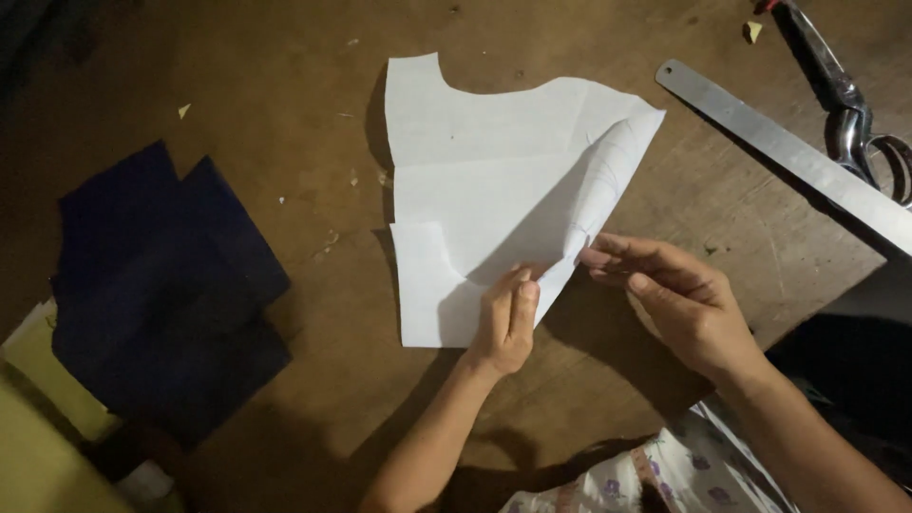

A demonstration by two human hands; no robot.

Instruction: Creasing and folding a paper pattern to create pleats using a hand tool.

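Note:
A white paper pattern piece (475,180) with curved cut-outs lies on the brown wooden table (285,76). Its right part is folded over towards me, with faint pencil lines on the lifted flap. My left hand (506,318) pinches the paper's lower edge near the fold. My right hand (670,294) holds the flap's lower tip between thumb and fingers, just right of my left hand.
A pile of dark blue fabric pieces (161,285) lies at the left, partly over something yellow (43,366). A long metal ruler (788,152) runs diagonally at the upper right, with scissors (845,95) beyond it. Small paper scraps dot the table.

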